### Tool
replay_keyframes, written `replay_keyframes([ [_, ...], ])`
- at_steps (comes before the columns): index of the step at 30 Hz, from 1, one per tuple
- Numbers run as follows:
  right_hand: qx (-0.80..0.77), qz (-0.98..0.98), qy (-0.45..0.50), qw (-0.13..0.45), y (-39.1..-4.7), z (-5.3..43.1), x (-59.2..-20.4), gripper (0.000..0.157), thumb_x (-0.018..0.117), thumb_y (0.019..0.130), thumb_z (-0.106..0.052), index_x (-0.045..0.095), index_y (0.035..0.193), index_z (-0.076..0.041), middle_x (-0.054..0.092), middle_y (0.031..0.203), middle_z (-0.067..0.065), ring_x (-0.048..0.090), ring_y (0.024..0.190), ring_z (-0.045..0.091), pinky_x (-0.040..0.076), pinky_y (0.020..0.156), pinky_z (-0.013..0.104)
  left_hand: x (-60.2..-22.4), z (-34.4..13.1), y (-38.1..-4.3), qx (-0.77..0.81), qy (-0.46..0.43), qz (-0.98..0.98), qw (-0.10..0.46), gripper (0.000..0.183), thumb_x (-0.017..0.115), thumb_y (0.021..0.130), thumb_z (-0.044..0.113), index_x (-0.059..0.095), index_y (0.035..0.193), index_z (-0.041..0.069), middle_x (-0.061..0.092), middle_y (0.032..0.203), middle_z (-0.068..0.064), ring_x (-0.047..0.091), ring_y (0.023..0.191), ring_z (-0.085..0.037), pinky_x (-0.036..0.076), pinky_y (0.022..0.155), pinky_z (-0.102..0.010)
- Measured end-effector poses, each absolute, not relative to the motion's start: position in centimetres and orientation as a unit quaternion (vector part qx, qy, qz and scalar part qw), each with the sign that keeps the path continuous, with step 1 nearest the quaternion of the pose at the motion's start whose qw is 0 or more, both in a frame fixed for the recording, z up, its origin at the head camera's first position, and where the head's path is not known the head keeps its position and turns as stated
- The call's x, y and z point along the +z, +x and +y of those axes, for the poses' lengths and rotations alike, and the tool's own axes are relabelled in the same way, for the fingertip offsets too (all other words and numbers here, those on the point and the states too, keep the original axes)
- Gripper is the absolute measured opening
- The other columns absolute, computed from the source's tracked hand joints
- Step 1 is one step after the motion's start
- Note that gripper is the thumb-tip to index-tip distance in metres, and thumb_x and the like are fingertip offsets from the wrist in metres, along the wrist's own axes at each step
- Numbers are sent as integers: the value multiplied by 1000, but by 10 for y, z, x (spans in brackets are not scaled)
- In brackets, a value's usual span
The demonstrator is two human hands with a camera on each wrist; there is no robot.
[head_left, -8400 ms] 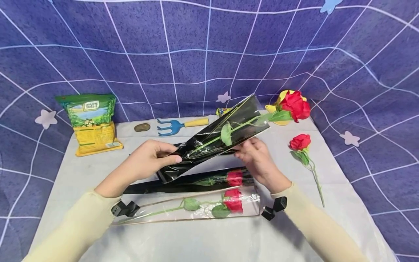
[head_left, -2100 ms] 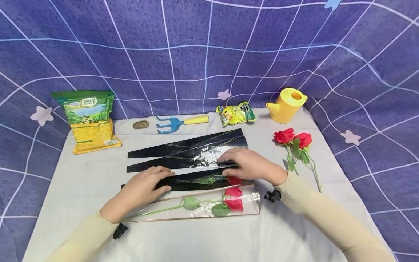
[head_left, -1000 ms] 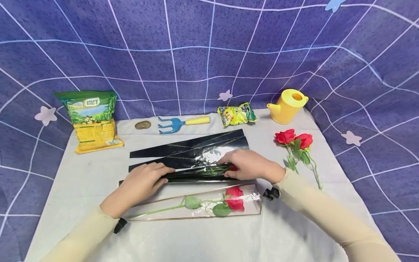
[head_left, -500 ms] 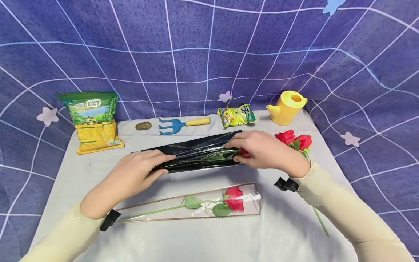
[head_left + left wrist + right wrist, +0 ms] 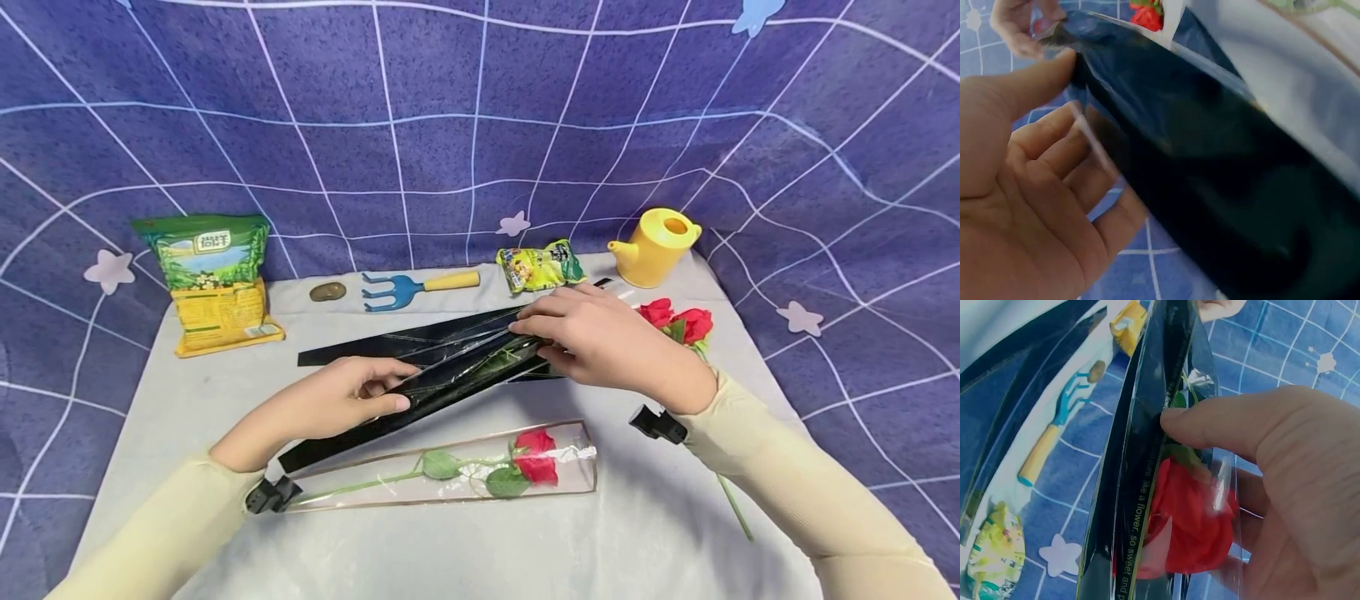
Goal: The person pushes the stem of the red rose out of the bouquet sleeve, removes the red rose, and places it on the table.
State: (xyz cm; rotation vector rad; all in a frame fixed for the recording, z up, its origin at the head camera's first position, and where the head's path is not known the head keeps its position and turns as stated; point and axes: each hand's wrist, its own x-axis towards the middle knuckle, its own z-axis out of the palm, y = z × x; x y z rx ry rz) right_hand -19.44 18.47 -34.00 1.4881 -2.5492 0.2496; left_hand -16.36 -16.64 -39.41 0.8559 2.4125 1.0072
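Note:
Both hands hold a long black flower sleeve point(image 5: 450, 385) above the table, tilted with its narrow left end lower and nearer. My left hand point(image 5: 337, 400) pinches it near the middle, thumb on top and fingers beneath. Toward the wide end, my right hand point(image 5: 600, 346) grips it. Inside is an artificial red rose point(image 5: 1188, 519); the right wrist view shows its bloom behind clear film beside printed lettering, while the hand hides it in the head view. Behind lies another black sleeve point(image 5: 390, 346), flat. Nearer my body, a clear sleeve point(image 5: 375, 498) holds a second rose point(image 5: 537, 457).
Two loose roses point(image 5: 692, 325) lie at right, partly behind my right arm. Along the back stand a yellow watering can point(image 5: 651, 254), a small yellow-green packet point(image 5: 540, 267), a blue hand rake point(image 5: 405, 289), a brown stone point(image 5: 327, 291) and a green-yellow bag point(image 5: 217, 283).
One rose, earlier partly in a black sleeve, now lies loose at right. The rose-filled black sleeve has been lifted off the table, moved back, then tilted with its left end toward me.

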Motion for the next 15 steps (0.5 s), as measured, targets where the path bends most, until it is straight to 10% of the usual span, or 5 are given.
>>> replay_keyframes([
  [9,170,-834,492,183,-192,187,-339,48,73,76,-11,62,123,-15,56,126,1,50,113,24,30,95,46,-402,-152,-169,385,266,868,166,39,66,89,27,60,124,12,58,75,6,47,59,-9,43,60,-28],
  [15,445,-753,430,224,-174,174,-345,24,72,73,7,69,95,-1,66,92,10,60,83,22,46,77,34,-400,-151,-174,417,221,874,118,39,67,88,32,62,123,15,65,89,6,60,79,-10,49,74,-33],
])
